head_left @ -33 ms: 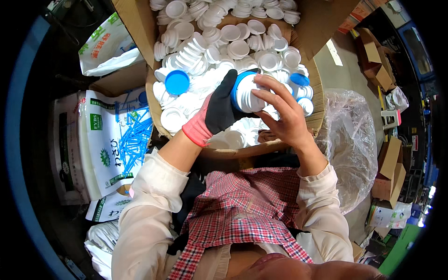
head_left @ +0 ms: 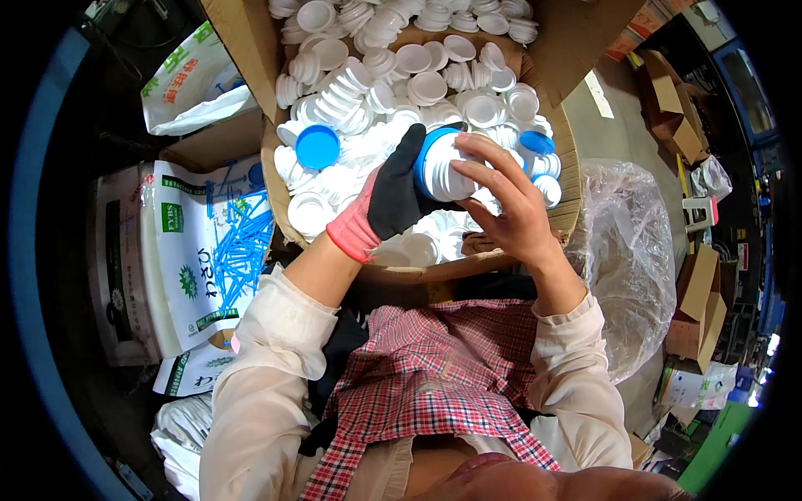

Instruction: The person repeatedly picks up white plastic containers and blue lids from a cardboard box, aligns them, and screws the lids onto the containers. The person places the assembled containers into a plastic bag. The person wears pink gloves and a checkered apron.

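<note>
Between my hands, over the cardboard box [head_left: 418, 274], is a short stack of white plastic lids [head_left: 445, 169] with a blue lid [head_left: 424, 159] at its left end. My left hand [head_left: 396, 188], in a black-palmed glove with a pink cuff, is closed around the blue end. The bare fingers of my right hand [head_left: 508, 196] curl over the white lids from the right; its thumb is partly hidden. Many loose and nested white lids [head_left: 338, 100] fill the box below. A loose blue lid [head_left: 317, 147] lies among them left of my glove, and another blue lid [head_left: 536, 142] lies to the right.
A white printed bag [head_left: 188, 259] with thin blue plastic sticks [head_left: 242, 250] on it lies left of the box. Clear plastic film [head_left: 628, 259] bulges along the right side. Open cardboard boxes [head_left: 700, 305] stand farther right, near a small white stool [head_left: 700, 214].
</note>
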The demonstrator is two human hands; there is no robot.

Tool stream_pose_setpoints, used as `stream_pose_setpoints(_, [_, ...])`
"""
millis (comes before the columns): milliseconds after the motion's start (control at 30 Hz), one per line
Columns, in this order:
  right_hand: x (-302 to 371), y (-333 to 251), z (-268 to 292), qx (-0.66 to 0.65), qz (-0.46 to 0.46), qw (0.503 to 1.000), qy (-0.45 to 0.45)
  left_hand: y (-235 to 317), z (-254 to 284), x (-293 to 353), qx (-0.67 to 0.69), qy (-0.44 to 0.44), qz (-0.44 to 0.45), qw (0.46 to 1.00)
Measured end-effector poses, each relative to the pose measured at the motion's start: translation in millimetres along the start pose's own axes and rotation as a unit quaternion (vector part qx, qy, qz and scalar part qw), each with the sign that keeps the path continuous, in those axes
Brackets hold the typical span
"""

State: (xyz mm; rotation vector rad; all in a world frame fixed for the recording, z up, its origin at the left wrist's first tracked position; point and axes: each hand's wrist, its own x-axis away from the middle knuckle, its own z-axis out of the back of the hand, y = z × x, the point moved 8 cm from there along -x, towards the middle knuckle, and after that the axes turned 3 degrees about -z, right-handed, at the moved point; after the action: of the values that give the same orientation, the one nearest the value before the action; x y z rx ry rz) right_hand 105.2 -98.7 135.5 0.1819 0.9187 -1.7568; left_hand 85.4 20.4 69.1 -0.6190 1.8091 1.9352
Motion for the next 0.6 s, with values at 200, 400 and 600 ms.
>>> stream_pose_setpoints(200, [-1,-1,-1,-0.013,0.000,1.000,-0.002,-47,-10,11,0.392,0.068,0.272,0.876])
stream_pose_setpoints(400, [1,2,-2,-0.003,0.015,1.000,0.005,-28,-12,14,0.387,0.042,0.307,0.868])
stream_pose_setpoints(600, [29,73,0,-0.319,-0.332,0.868,0.186,-11,-18,-5,0.238,-0.014,0.226,0.944])
